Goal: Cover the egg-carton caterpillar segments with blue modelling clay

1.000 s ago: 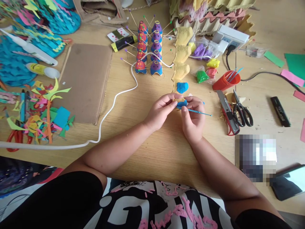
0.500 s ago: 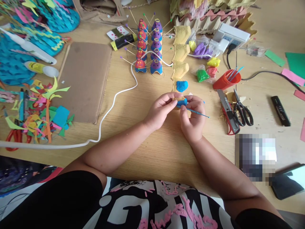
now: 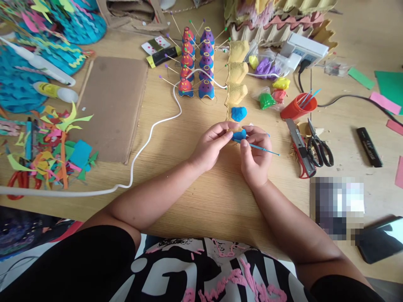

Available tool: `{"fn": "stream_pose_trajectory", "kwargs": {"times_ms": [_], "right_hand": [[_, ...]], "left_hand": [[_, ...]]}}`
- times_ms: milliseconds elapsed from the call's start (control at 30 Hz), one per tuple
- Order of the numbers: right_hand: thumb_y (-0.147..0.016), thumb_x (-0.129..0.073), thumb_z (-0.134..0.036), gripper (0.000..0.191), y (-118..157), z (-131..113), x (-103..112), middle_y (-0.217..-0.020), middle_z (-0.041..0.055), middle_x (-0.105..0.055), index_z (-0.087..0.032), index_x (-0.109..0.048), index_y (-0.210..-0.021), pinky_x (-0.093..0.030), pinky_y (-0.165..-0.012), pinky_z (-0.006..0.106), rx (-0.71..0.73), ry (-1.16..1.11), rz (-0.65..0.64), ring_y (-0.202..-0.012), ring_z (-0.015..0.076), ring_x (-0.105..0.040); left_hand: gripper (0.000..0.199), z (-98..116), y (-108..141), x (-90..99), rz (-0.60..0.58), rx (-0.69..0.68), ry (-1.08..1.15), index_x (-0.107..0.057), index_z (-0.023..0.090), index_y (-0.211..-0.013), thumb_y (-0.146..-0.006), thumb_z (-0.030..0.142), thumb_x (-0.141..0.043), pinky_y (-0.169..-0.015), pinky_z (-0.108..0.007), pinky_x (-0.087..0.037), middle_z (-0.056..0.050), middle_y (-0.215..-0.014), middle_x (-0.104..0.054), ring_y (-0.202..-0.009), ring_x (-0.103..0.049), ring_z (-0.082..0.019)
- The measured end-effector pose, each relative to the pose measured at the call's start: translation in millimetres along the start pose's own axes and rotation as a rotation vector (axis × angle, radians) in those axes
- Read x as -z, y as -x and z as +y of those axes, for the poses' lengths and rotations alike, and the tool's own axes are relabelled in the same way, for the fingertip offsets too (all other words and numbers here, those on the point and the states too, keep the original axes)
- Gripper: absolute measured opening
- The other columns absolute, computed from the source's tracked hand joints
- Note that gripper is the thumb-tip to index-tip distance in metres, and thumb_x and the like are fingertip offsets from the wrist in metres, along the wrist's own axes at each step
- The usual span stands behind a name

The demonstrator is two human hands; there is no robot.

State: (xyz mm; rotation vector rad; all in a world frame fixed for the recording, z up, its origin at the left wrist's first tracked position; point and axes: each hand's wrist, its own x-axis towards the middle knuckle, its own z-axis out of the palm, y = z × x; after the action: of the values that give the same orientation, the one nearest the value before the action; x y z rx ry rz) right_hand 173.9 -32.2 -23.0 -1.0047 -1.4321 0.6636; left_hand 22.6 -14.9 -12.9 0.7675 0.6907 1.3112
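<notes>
A strip of yellow egg-carton cups (image 3: pixel 236 93) runs away from me down the middle of the table. Blue clay (image 3: pixel 239 113) covers one of its cups, and more blue clay (image 3: pixel 239 134) sits on the nearest cup, between my hands. My left hand (image 3: pixel 211 144) pinches the near end of the strip from the left, fingers closed. In my right hand (image 3: pixel 256 153) is a thin blue modelling tool (image 3: pixel 263 149), its free end pointing right. The right fingertips also meet the clay-covered cup; the tool's other end is partly hidden there.
Painted red (image 3: pixel 185 87) and purple (image 3: pixel 206 89) egg-carton figures stand behind, pins sticking out. A white cable (image 3: pixel 150 134) crosses the left side near a cardboard sheet (image 3: pixel 110 109). At right are an orange cup (image 3: pixel 292 108), a box cutter (image 3: pixel 300 149), scissors (image 3: pixel 319 147) and bagged clay (image 3: pixel 267 100).
My right thumb and the blue tool have shifted slightly right. The egg-carton strip has tilted a little, while my left hand keeps nearly the same place.
</notes>
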Motion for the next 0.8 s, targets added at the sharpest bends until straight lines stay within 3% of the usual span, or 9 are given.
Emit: {"fn": "stream_pose_trajectory", "kwargs": {"times_ms": [400, 633, 800], "right_hand": [[-0.107, -0.068, -0.039, 0.019, -1.0, 2.3, -3.1, -0.121, 0.0056, -0.076, -0.029, -0.057, -0.095, -0.060, -0.113, 0.056, 0.014, -0.024, 0.032, -0.120, 0.0253, -0.074], [-0.108, -0.069, -0.042, 0.018, 0.5, 1.5, -2.1, -0.121, 0.0053, -0.076, -0.029, -0.060, -0.098, -0.060, -0.116, 0.057, 0.004, -0.053, 0.032, -0.121, 0.0249, -0.074], [-0.107, -0.069, -0.040, 0.018, 0.0, 5.6, -3.3, -0.120, 0.0054, -0.075, -0.028, -0.060, -0.098, -0.062, -0.109, 0.053, -0.004, -0.061, 0.048, -0.117, 0.0242, -0.074]], "left_hand": [[0.020, 1.7, 0.4, -1.9, 0.027, 0.058, 0.054, -0.081, 0.024, -0.102, -0.090, 0.033, -0.094, -0.114, -0.037, -0.055, -0.001, -0.110, -0.082, -0.112, -0.077, -0.020], [0.032, 1.9, 1.5, -2.8, -0.015, 0.016, 0.051, -0.082, 0.025, -0.104, -0.085, 0.045, -0.099, -0.111, -0.036, -0.056, 0.000, -0.107, -0.082, -0.108, -0.076, -0.020], [0.033, 0.0, 1.2, -2.2, 0.009, 0.030, 0.032, -0.081, 0.024, -0.104, -0.085, 0.045, -0.098, -0.113, -0.038, -0.054, -0.001, -0.110, -0.081, -0.112, -0.075, -0.021]]}}
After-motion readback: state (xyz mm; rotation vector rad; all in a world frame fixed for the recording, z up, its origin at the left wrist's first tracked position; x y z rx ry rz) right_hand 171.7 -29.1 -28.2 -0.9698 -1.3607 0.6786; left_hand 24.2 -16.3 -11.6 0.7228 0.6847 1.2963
